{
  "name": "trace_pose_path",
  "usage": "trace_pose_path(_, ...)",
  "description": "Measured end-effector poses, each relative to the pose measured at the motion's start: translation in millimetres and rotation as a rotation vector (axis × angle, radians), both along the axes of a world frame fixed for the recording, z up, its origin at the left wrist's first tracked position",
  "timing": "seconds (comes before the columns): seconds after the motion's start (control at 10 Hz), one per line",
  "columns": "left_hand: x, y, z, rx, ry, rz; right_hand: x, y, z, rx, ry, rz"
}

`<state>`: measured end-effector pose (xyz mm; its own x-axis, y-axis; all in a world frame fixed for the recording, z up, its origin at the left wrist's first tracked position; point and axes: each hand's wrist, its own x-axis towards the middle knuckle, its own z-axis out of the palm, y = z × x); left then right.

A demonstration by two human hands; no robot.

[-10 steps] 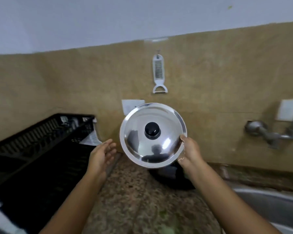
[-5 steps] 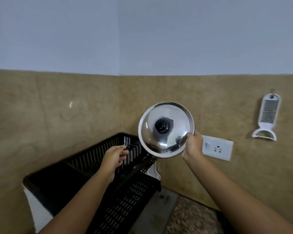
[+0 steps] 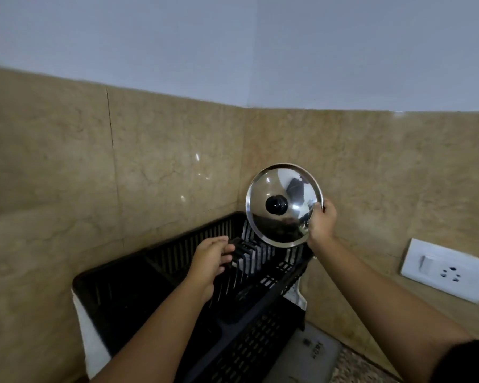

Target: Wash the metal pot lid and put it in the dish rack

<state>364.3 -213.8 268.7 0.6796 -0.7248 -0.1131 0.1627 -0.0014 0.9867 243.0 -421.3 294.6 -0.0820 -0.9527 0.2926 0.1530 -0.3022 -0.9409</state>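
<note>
Right hand: you pinch the round shiny metal pot lid by its rim, upright, ready to slot.
Left hand: half-open, empty, touching the black plastic dish rack dividers, likely steadying.

You have the shiny metal pot lid with its black knob facing you, tilted nearly upright, raised above the far corner of the black slatted dish rack in the wall corner.
</note>
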Motion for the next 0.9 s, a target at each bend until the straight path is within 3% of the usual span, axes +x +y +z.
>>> trace_pose_path(0.6, -0.3, -3.2, -4.7, -0.003, -0.07, -0.085, 16.7, -19.7, -41.6, 0.209, -0.078, 0.142)
trace_pose_path(0.9, 0.6, 0.9, -4.6, 0.032, -0.133, -0.054, 4.7, -7.5, -41.7, 0.187, 0.105, 0.168)
